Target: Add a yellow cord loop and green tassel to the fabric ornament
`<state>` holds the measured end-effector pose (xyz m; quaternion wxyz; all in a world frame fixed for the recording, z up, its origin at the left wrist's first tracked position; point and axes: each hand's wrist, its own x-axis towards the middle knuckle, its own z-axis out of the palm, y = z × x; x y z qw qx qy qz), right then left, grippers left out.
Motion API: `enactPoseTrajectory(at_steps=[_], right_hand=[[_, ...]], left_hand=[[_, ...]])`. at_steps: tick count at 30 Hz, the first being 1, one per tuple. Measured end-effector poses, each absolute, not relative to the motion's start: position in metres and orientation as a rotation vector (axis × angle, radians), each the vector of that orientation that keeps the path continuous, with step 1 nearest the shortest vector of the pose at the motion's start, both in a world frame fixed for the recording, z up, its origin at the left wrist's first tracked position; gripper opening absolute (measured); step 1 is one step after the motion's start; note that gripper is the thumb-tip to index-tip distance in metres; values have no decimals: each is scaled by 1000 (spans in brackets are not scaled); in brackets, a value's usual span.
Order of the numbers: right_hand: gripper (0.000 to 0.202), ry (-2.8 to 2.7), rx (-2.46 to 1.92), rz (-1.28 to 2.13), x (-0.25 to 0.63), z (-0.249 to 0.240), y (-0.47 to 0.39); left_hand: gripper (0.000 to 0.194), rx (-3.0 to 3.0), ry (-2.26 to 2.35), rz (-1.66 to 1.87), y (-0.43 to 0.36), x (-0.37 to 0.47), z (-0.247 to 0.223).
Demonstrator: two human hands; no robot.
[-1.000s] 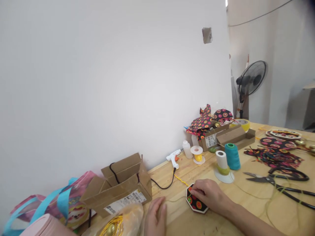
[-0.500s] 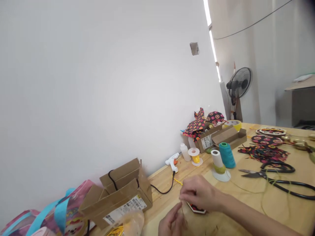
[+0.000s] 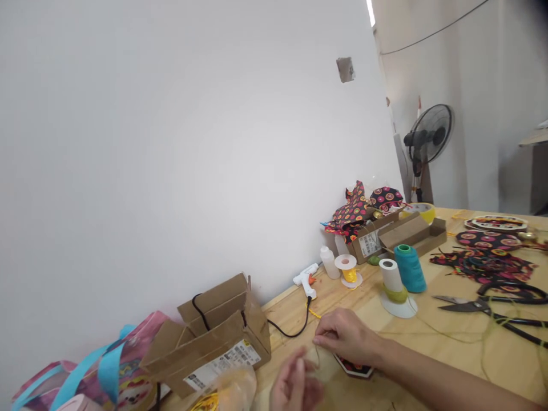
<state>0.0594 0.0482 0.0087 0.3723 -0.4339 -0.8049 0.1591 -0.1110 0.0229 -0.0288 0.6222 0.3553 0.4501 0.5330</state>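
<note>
My right hand is closed in a pinch on a thin thread, whose short end hangs below the fingertips. Just left of and below it, my left hand has its fingers loosely curled and apart, slightly blurred; I see nothing held in it. Partly under my right wrist lies a flat angular piece with a pale edge and a dark patterned middle. Beyond that hand stands a white spool wound with olive-green thread, and a strand trails from it to the right across the table.
Black-handled scissors lie at right, near fabric scraps. A teal thread cone, yellow cord spool and white glue gun stand or lie farther back. An open cardboard box sits at left beside a pink bag.
My left hand has come off the thread and its fingers have loosened. My right hand still pinches it. The view has shifted, moving most things rightward in the picture.
</note>
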Motion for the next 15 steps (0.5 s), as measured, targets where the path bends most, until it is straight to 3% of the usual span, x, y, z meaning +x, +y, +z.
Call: enactPoseTrajectory(at_steps=[4,15], right_hand=[[16,-2090,-1122,415,55,6,43],[16,-2181,-989,397,62,13,35]], left_hand=[[40,705,1134,1580,38,-133,-29],[35,940,986,1473,31,-109,-27]])
